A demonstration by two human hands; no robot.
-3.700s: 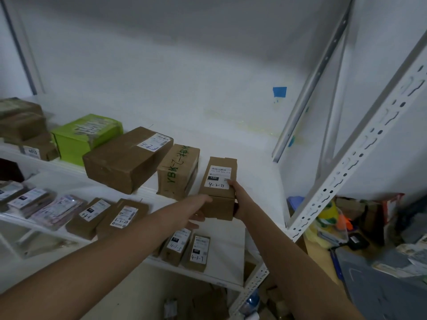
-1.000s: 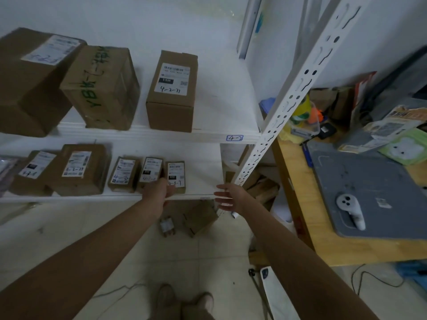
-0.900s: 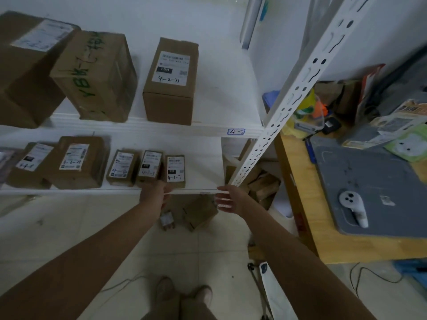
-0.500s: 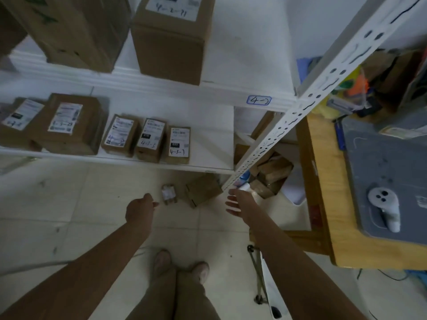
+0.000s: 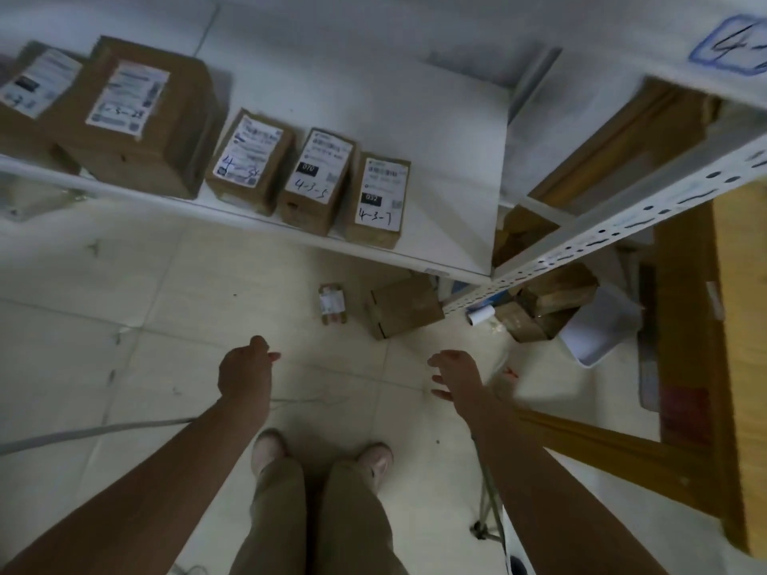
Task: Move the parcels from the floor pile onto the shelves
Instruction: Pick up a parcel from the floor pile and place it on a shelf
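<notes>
Floor (image 5: 166, 309) bears brown parcel (image 5: 404, 307) beyond right fingers (image 5: 439, 361); apart.

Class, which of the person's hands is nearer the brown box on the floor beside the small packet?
Right. The right hand is open just this side of the brown box, slightly to its right; the left hand hangs farther away to its left, empty.

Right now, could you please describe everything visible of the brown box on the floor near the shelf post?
The brown box is plain closed cardboard, no label showing. It lies skewed on the floor, partly under the shelf edge, beside a small labelled packet. Left hand and right hand are clear of it.
</notes>
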